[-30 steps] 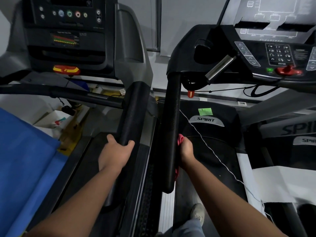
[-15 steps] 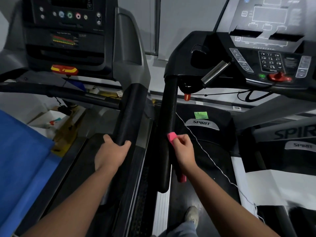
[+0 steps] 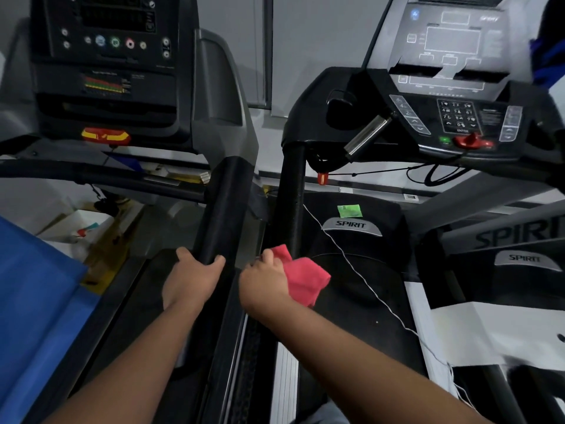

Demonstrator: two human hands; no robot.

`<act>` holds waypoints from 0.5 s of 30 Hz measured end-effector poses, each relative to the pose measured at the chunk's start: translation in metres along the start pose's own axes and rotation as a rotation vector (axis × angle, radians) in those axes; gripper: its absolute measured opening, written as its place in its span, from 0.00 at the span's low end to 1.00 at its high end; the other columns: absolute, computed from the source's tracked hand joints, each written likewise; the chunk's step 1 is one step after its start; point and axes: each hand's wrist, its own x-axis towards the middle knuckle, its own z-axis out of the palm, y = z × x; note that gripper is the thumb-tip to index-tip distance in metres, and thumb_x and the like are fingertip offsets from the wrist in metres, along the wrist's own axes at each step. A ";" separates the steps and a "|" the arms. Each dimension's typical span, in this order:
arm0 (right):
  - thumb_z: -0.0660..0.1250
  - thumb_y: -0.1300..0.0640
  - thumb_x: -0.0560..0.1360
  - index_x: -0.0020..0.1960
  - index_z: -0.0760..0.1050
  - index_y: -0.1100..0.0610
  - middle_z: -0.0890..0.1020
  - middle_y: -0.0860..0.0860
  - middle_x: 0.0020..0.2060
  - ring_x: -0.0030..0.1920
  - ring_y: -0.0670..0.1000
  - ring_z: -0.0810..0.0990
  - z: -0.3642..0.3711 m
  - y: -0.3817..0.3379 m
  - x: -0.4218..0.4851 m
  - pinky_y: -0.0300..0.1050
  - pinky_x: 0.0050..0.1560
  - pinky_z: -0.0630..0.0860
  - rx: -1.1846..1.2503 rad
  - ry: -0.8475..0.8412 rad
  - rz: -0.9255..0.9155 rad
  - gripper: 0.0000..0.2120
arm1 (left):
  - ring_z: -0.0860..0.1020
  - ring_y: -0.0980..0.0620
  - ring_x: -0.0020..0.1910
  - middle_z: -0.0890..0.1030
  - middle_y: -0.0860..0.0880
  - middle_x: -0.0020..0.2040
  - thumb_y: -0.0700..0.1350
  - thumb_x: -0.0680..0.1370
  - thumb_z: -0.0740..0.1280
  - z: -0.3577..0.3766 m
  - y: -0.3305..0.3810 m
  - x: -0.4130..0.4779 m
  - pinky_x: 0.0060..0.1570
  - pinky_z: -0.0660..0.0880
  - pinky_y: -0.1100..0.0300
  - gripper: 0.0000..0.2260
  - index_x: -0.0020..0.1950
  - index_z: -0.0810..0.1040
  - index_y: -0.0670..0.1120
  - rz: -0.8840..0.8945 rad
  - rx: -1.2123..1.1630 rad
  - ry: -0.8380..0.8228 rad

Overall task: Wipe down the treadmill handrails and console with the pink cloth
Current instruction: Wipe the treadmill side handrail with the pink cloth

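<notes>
Pink terry cloth (image 3: 305,280), bunched and gripped in the right hand (image 3: 264,281), sits at the lower end of the slim black handrail (image 3: 292,209) while the left hand (image 3: 191,278) clasps the neighbouring padded rail (image 3: 221,209); rail-wiping seems in hand, next needing a stroke up toward the grey keypad console (image 3: 458,117).

The pink cloth (image 3: 305,275) is bunched in loose folds and gripped by the right hand (image 3: 264,281). Its upper corner is apparently touching the near end of the black padded handrail (image 3: 292,191). That rail runs up to the console (image 3: 455,117), which is dark with a grey keypad and a red safety key at its near edge. The neighbouring handrail (image 3: 221,209), also black, is gripped by the left hand (image 3: 189,276).
</notes>
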 end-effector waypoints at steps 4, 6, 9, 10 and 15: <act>0.59 0.59 0.75 0.60 0.74 0.59 0.76 0.54 0.61 0.60 0.58 0.69 0.017 0.032 -0.005 0.49 0.58 0.67 0.160 0.245 -0.074 0.14 | 0.73 0.44 0.42 0.77 0.41 0.53 0.57 0.75 0.63 -0.001 0.000 0.001 0.39 0.69 0.54 0.27 0.66 0.61 0.42 0.010 -0.041 -0.014; 0.63 0.56 0.75 0.59 0.77 0.56 0.76 0.50 0.62 0.59 0.56 0.71 0.028 0.054 -0.012 0.47 0.57 0.69 0.342 0.371 0.012 0.14 | 0.72 0.44 0.42 0.75 0.44 0.50 0.57 0.75 0.63 -0.001 0.000 0.001 0.39 0.68 0.55 0.27 0.66 0.61 0.42 0.021 -0.039 -0.013; 0.61 0.52 0.79 0.63 0.75 0.53 0.72 0.45 0.65 0.59 0.52 0.67 0.030 0.065 -0.018 0.41 0.59 0.66 0.584 0.317 0.071 0.15 | 0.73 0.45 0.41 0.72 0.46 0.47 0.58 0.75 0.63 0.000 -0.002 0.002 0.37 0.69 0.55 0.26 0.65 0.62 0.43 0.027 -0.028 -0.008; 0.59 0.52 0.80 0.64 0.75 0.53 0.70 0.46 0.65 0.59 0.52 0.65 0.028 0.063 -0.017 0.43 0.59 0.67 0.576 0.300 0.082 0.15 | 0.73 0.45 0.41 0.73 0.46 0.47 0.58 0.75 0.63 0.000 -0.002 0.002 0.36 0.69 0.55 0.26 0.65 0.62 0.43 0.025 -0.031 -0.011; 0.55 0.59 0.78 0.59 0.74 0.59 0.66 0.55 0.60 0.60 0.57 0.66 0.006 0.032 0.007 0.46 0.49 0.69 0.222 0.218 0.107 0.13 | 0.74 0.45 0.41 0.76 0.43 0.52 0.58 0.75 0.63 0.001 -0.002 0.005 0.34 0.68 0.56 0.29 0.68 0.60 0.43 0.009 -0.030 -0.019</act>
